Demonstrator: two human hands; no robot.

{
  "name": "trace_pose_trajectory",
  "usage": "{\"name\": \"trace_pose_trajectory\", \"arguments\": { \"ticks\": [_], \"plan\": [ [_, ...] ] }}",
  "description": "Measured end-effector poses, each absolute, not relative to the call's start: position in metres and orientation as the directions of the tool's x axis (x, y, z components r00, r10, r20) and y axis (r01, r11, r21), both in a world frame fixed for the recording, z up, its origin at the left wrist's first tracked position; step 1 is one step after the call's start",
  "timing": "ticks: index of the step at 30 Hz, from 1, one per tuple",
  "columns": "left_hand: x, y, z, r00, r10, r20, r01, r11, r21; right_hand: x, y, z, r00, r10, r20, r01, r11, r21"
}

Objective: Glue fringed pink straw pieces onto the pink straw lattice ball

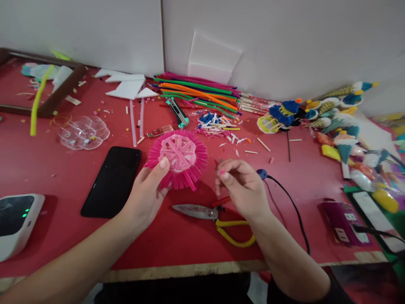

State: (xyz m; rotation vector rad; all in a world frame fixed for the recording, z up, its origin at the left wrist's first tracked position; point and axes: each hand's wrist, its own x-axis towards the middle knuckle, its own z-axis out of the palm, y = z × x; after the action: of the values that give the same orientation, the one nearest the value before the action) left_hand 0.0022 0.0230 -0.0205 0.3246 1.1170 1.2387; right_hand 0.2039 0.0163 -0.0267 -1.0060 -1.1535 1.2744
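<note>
My left hand (146, 195) holds a round pink craft disc (177, 153) by its near left edge, thumb on top. The disc has a spoked centre and a bright fringe all around. To the right of it, my right hand (243, 185) pinches a tiny pink piece (222, 172) between thumb and finger, apart from the disc. Below my right hand lie scissors (202, 212) with yellow handles, partly hidden by the wrist. A blue tool end (262, 173) with a black cord shows behind that hand; the rest of the tool is mostly hidden.
A black phone (111, 181) lies left of my left hand, near a white device (19, 223). Beyond are coloured pipe cleaners (199, 92), a cutter knife (177, 112), small scraps (213, 124) and a clear flower-shaped tray (84, 133). A purple box (344, 223) sits right.
</note>
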Motion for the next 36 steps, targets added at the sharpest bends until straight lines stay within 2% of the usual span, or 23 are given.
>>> {"name": "trace_pose_trajectory", "arguments": {
  "ticks": [2,5,13,21,28,36],
  "plan": [
    [0.002,0.023,-0.023,-0.086,0.870,-0.485,-0.549,0.364,0.752,0.205,0.013,-0.026,-0.097,0.994,0.057,-0.251,0.031,-0.967],
    [0.001,0.023,-0.024,-0.072,0.892,-0.447,-0.506,0.354,0.787,0.203,0.008,-0.024,-0.130,0.991,0.027,-0.248,-0.007,-0.969],
    [0.004,0.023,-0.019,-0.082,0.926,-0.369,-0.478,0.288,0.830,0.198,0.013,-0.031,0.050,0.998,0.034,-0.125,0.040,-0.991],
    [0.006,0.021,-0.022,-0.063,0.939,-0.339,-0.516,0.260,0.816,0.199,0.011,-0.036,0.055,0.996,0.074,-0.148,0.081,-0.986],
    [0.007,0.019,-0.023,-0.052,0.941,-0.334,-0.521,0.260,0.813,0.192,0.010,-0.032,0.115,0.992,-0.047,-0.183,-0.025,-0.983],
    [0.009,0.018,-0.019,-0.035,0.946,-0.321,-0.523,0.256,0.813,0.184,0.010,-0.032,0.075,0.994,-0.084,-0.266,-0.061,-0.962]
  ]
}}
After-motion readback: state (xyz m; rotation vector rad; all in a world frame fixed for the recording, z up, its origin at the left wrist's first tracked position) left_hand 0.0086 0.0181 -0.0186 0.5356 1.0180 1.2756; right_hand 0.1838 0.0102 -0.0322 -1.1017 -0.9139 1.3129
